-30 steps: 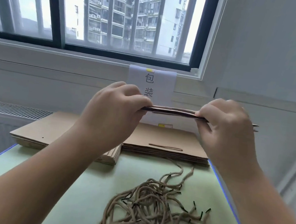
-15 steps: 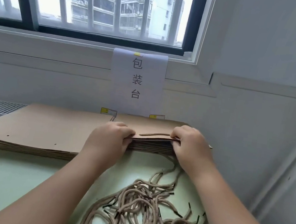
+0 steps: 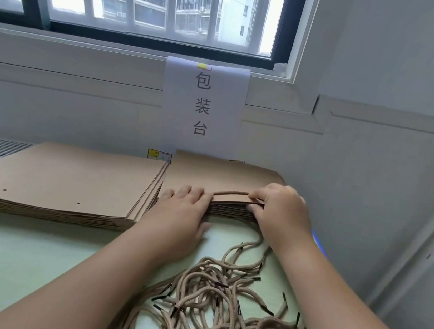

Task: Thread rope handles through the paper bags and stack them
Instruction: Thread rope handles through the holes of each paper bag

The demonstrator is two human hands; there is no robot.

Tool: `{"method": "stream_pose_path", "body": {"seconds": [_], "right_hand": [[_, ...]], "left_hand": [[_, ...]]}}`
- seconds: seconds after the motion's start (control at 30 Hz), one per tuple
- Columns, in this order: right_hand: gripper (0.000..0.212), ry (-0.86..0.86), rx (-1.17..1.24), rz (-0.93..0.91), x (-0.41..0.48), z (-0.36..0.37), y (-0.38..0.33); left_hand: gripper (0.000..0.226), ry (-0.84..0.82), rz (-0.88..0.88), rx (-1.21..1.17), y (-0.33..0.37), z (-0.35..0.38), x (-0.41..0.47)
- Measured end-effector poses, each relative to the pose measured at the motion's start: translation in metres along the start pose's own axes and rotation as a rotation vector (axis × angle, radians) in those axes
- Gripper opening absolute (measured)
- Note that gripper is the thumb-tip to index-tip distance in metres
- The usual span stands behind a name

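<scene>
Two stacks of flat brown bags on a pale green desk (image 3: 5,252), below a window and a white sign (image 3: 202,107) with dark characters. Right stack (image 3: 222,176) directly under the sign, topmost bag carrying a threaded rope handle (image 3: 231,193) lying flat near its front edge. Left stack (image 3: 64,180) beside it to the left of the sign, touching or nearly so, punched holes showing in the top sheet and no rope in them. Left hand (image 3: 180,212) resting palm down at the front left corner of the right stack, fingers flat and spread a little, grip loose and holding nothing. Right hand (image 3: 278,214) at the front right corner of the same stack, grip narrow, thumb above and fingers below, pinching the top bags' edge at the handle's end. Loose ropes (image 3: 219,308) with black tips tangled on the desk in front of the right stack, between the forearms.
</scene>
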State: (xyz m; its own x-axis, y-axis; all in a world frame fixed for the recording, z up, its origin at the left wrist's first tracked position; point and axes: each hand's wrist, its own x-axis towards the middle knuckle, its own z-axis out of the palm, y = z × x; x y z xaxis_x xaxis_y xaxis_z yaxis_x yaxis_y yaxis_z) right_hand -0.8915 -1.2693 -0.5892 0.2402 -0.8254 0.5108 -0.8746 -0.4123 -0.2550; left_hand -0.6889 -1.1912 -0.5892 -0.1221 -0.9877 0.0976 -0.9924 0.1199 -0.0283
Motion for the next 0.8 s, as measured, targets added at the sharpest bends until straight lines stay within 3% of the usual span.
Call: {"method": "stream_pose_path", "body": {"seconds": [0.1,0.3,0.47,0.63,0.8], "right_hand": [[0.014,0.028,0.007,-0.009,-0.001,0.001,0.002],[0.022,-0.099,0.117,0.013,0.001,0.006,0.006],[0.052,-0.104,0.165,-0.075,-0.002,0.0,0.001],[0.064,-0.43,-0.054,-0.138,-0.004,0.002,-0.003],[0.065,-0.532,-0.109,-0.124,-0.003,0.004,-0.005]], "left_hand": [[0.068,-0.038,-0.007,-0.044,0.0,-0.001,-0.001],[0.074,-0.053,-0.019,-0.046,0.003,-0.001,-0.001],[0.08,0.024,-0.028,-0.057,0.003,0.004,0.0],[0.084,-0.069,-0.032,-0.037,0.004,0.009,0.003],[0.08,-0.146,-0.034,-0.051,0.003,0.009,0.003]]}}
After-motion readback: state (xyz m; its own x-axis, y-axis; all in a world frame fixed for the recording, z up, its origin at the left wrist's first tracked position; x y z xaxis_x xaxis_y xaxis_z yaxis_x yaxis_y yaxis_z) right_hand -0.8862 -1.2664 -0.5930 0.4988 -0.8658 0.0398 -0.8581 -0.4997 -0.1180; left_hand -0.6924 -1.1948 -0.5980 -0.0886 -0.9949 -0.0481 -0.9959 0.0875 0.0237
